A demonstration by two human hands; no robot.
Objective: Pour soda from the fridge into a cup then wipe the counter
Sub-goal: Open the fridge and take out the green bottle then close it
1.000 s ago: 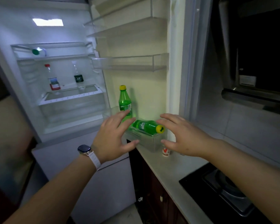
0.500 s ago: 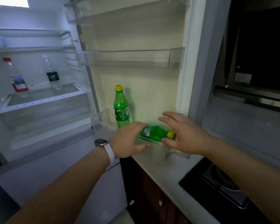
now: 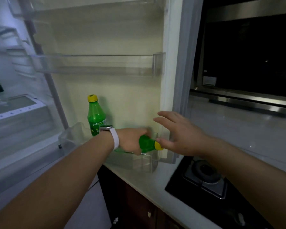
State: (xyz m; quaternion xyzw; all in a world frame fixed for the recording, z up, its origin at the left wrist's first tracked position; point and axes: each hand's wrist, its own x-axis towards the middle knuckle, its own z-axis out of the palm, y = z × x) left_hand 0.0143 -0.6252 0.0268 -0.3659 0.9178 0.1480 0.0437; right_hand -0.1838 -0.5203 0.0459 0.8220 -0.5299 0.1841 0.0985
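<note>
Soda bottle (image 3: 147,143) lying sideways in lowest door bin (image 3: 139,162) of fridge. Left hand (image 3: 130,141) wrapped round bottle body. Right hand (image 3: 180,134) fingers spread, holding nothing, thumb beside yellow cap (image 3: 159,146).

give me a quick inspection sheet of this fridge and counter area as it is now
surface: pale counter beside the open fridge, bare where it shows
job's things: lying green soda bottle, yellow cap, in the bottom door bin; upright green soda bottle in the same bin; no cup or cloth seen
clutter: nothing seen
hands: left hand grips the lying bottle's body; right hand open, fingers spread, thumb by the cap
cables: nothing seen
surroundings: empty door shelf above, gas hob at right, range hood above it, watch on left wrist
</note>
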